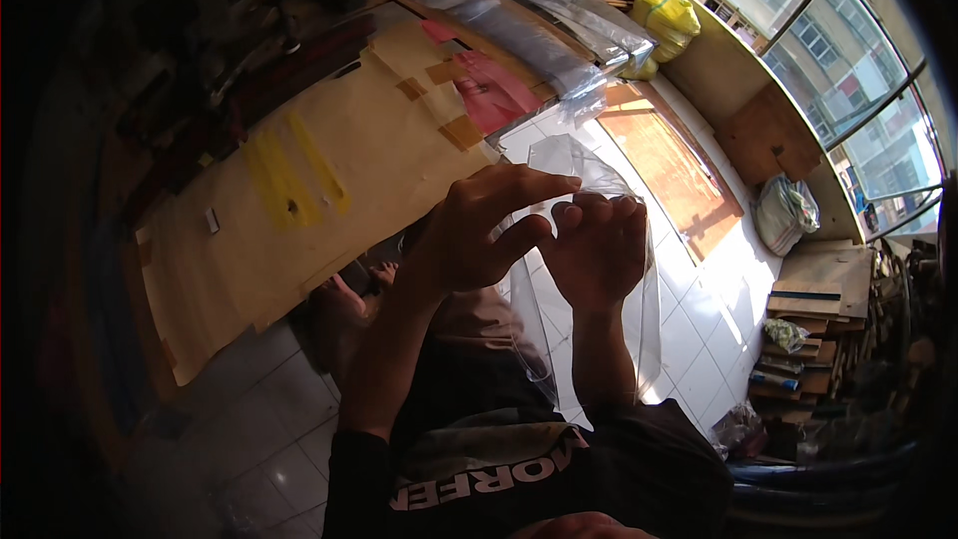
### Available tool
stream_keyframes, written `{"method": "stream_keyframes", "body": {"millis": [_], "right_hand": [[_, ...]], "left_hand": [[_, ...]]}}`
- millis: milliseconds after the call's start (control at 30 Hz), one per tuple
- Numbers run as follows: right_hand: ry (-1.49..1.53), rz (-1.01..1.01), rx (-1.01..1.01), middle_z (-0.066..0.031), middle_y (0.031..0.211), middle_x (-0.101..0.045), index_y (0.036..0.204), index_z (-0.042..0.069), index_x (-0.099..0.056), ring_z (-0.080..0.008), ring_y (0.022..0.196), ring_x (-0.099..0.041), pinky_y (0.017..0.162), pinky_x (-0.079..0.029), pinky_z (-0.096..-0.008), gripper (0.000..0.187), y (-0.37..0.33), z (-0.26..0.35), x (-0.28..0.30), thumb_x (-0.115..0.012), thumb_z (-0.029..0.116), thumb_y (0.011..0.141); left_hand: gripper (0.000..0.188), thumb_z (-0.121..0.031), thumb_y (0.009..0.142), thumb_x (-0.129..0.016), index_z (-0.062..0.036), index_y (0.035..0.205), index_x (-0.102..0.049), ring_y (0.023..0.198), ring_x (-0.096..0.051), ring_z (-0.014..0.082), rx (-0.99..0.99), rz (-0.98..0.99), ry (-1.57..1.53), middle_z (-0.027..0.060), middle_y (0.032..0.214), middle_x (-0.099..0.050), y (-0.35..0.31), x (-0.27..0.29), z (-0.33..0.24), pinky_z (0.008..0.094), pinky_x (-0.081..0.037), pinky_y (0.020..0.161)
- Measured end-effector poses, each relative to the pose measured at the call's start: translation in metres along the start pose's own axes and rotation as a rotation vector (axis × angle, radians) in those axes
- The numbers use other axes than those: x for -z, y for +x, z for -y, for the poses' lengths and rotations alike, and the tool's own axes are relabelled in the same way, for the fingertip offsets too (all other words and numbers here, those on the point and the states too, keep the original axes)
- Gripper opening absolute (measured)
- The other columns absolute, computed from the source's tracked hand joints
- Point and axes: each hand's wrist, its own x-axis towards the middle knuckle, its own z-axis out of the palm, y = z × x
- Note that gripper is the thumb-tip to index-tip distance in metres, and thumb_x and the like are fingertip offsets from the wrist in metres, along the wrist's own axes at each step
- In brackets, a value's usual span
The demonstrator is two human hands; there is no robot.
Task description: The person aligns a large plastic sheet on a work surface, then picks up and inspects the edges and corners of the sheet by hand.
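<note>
Left hand [484,225]: thumb and forefinger wide apart
Right hand [596,252]: fingers curled on clear plastic film [571,154]
Plastic film: beyond and below right fingers
Brown paper [374,165]: left of the fingers

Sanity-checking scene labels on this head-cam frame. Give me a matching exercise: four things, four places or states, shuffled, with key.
Things
1. clear plastic
2. brown paper
3. yellow bag
4. white sack

Places or states
A. beside the low wall, near the picture's top edge
B. at the left hand and right hand
C. just above the stacked boards at the picture's right
D. spread flat, marked with yellow streaks

Pairs: 1-B, 2-D, 3-A, 4-C
</note>
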Motion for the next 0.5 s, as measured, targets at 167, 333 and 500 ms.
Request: {"method": "stream_keyframes", "body": {"millis": [167,333,500], "right_hand": [[-0.088,-0.157,0.012,-0.0086,0.125,-0.049,0.122,0.025,-0.053,-0.0279,0.117,-0.045,0.100,-0.028,-0.0561,0.036,0.003,-0.015,-0.023,-0.034,0.040,0.096],[0.026,-0.196,-0.118,-0.0128,0.108,-0.050,0.118,0.018,-0.055,-0.0303,0.107,-0.050,0.094,-0.037,-0.0546,0.034,-0.005,-0.024,-0.024,-0.049,0.035,0.090],[-0.215,-0.380,-0.101,-0.0135,0.093,-0.053,0.088,0.007,-0.048,-0.0234,0.087,-0.054,0.073,-0.044,-0.0339,0.023,-0.034,-0.027,-0.020,-0.056,0.028,0.086]], "left_hand": [[0.038,-0.036,0.092,-0.048,-0.0038,0.109,-0.060,0.097,-0.062,0.0309,-0.079,-0.006,0.103,0.0126,0.106,-0.064,-0.015,0.012,0.006,0.0404,-0.046,0.088],[0.032,-0.029,0.087,-0.058,-0.0033,0.105,-0.063,0.086,-0.064,0.0286,0.162,-0.001,0.232,0.0111,0.098,-0.065,-0.003,0.024,-0.069,0.0356,-0.050,0.078],[0.030,-0.020,0.079,-0.068,-0.0031,0.103,-0.065,0.077,-0.063,0.0231,0.041,-0.004,0.431,0.0075,0.089,-0.065,-0.016,0.017,-0.085,0.0331,-0.051,0.067]]}}
